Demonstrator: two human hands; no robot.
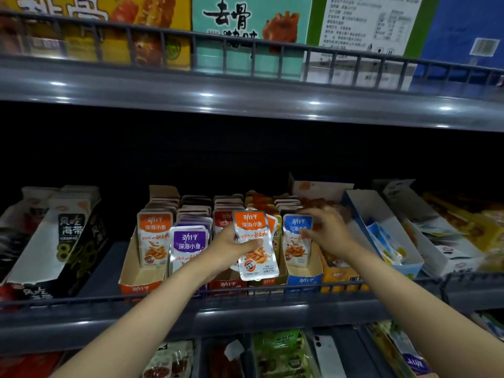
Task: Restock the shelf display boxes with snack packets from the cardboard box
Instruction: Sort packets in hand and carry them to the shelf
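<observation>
A shop aisle, seen at a snack shelf.
Grey metal shelves (245,105) with low wire front rails (272,289) carry rows of open cardboard display boxes (141,279). The boxes are packed with upright silver foil snack packets (154,238) topped orange, purple, red and blue. Large printed cartons (251,36) line the shelf above, and bagged goods (281,350) lie below.

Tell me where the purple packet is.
In the head view, the purple packet stands left of centre on the middle shelf, between the leftmost orange packet and the left hand.
</observation>
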